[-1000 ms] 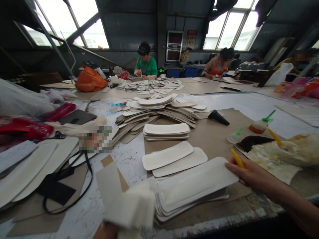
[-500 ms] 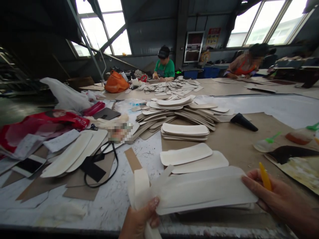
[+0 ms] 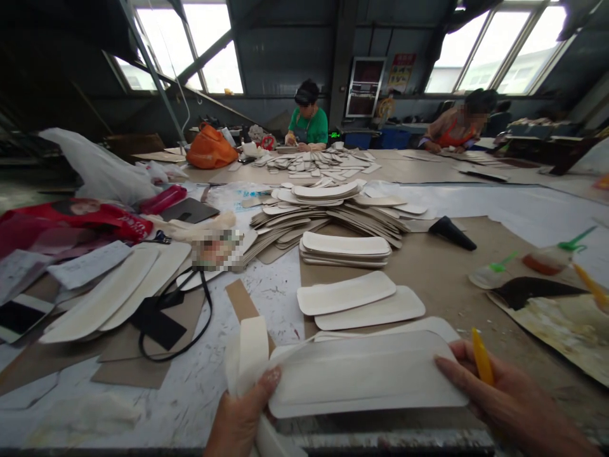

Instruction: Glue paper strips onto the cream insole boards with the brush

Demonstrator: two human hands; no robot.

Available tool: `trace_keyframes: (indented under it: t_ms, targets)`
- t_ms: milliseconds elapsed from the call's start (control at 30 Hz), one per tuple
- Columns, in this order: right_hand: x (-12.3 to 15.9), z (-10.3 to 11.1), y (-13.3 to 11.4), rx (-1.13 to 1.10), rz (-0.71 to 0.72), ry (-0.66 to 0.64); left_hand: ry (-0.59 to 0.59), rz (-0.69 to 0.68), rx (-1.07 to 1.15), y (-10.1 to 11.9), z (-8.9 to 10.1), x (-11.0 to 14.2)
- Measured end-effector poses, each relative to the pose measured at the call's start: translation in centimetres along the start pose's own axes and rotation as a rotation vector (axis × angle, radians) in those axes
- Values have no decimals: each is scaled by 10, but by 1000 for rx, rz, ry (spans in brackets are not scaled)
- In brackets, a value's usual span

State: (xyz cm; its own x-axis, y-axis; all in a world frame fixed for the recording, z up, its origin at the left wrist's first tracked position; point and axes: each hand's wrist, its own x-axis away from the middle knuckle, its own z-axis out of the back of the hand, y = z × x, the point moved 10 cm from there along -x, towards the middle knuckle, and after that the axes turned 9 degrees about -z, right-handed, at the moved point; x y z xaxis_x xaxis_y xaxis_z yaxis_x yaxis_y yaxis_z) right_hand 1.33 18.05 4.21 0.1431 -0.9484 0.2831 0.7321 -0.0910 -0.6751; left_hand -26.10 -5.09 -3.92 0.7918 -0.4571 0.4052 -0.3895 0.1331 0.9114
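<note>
Between my two hands is a long white panel (image 3: 371, 374) with rounded corners, raised at the table's near edge. My left hand (image 3: 240, 409) pinches its left end, thumb on top. A curling white strip (image 3: 254, 346) also runs through that hand and hangs below it. My right hand (image 3: 499, 390) grips the panel's right end between thumb and fingers. A yellow tool (image 3: 482, 357), its tip hidden, is tucked in the same hand. Just beyond the held panel lie more white panels (image 3: 380, 309) on brown board.
Stacked panels (image 3: 345, 244) and a large fanned pile (image 3: 285, 228) stand ahead. Glue-smeared board (image 3: 561, 324) and small green-tipped bottles (image 3: 552, 257) are at right. Black strap (image 3: 209, 317), phone (image 3: 21, 317) and bags (image 3: 90, 219) lie left. Two people work across the table.
My hands have brought the panel slightly left and toward me. More of the white pieces behind it now shows. The whole view has shifted a little.
</note>
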Motion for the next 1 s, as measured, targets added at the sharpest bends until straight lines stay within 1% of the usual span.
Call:
trace_keyframes:
  t_ms: [133, 233, 333, 400, 467, 533, 600, 800, 900, 1000]
  targets:
    - [3, -3, 0, 45, 36, -4, 23, 35, 61, -3, 2, 2]
    - [3, -8, 9, 38, 5, -15, 10, 82, 62, -6, -1, 4]
    - [-1, -10, 17, 27, -20, -9, -17, 93, 155, -3, -8, 6]
    - [-2, -12, 20, 23, -28, -11, -49, 75, 130, 1, -12, 6]
    - [-3, -12, 19, 16, -21, -18, -64, 28, 61, 7, -13, 5]
    - [-1, -11, 18, 13, -16, -5, -44, -23, 20, 12, -11, 3]
    - [3, -8, 16, 4, -21, 16, -16, -27, -8, 11, -7, 1]
    - [14, -12, 24, -93, -113, 15, -38, 16, -1, 2, -5, -1]
    - [15, -16, 26, -156, -101, -3, -34, 51, 13, 1, -4, -1]
    - [17, -21, 26, -262, -102, -59, -25, 81, 47, 2, -5, -2]
